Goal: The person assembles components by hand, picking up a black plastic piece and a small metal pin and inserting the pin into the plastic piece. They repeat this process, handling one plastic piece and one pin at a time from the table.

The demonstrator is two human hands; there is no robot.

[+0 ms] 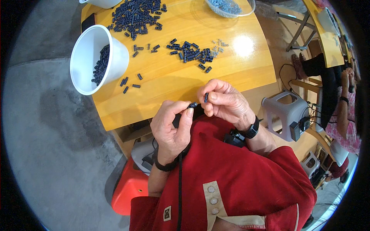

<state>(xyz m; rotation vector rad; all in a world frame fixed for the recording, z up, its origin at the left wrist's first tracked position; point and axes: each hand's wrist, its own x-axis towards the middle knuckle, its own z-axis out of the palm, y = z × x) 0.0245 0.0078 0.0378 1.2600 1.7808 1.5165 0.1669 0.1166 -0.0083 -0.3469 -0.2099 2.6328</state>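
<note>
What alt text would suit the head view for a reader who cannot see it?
A person in red holds a small dark piece in the left hand and another in the right hand, over a wooden table strewn with similar pieces, beside a white bucket.

A white plastic bucket (98,57) stood tilted on the yellow wooden surface (162,81); a clear bowl (231,8) sat at its far edge.

A cup (96,57) stands on the table (162,82), left of loose pieces (190,52).

Small square white-edged label (167,213) on the red garment (239,177).
</note>
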